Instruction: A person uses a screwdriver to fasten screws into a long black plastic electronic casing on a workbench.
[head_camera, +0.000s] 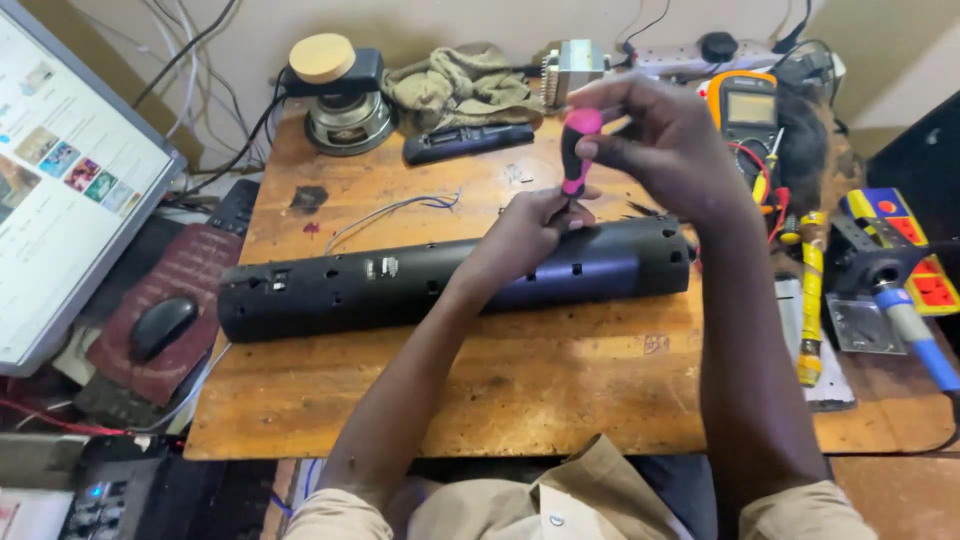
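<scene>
I see the long black speaker bar (400, 285) lying across the wooden table (560, 390), under both of my hands. My right hand (665, 140) is closed around the pink-and-black screwdriver (576, 150), held upright with its tip down at the bar's top. My left hand (525, 232) rests on the bar, fingers pinched at the screwdriver's lower end. Beyond my left hand lies a remote (468, 142); right of my right hand sits a multimeter (748, 110).
</scene>
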